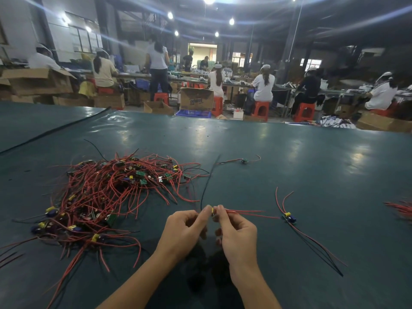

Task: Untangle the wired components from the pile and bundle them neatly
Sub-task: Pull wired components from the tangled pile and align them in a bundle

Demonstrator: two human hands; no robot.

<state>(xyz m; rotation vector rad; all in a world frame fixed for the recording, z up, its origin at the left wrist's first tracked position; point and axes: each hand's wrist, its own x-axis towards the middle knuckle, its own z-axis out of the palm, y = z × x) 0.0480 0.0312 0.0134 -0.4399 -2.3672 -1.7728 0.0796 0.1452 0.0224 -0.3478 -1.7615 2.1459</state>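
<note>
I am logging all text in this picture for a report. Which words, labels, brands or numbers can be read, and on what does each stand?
"tempo" (probably; blue print, upside down and blurred): on the open cardboard box in the background.
Boards in the pile: any markings are too small to read.
Nothing else is readable.

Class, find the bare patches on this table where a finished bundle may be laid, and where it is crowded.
Bare mat lies beyond the lone far component, and between the loose component and the red wires at the right edge. Crowded: the pile at left.
</note>
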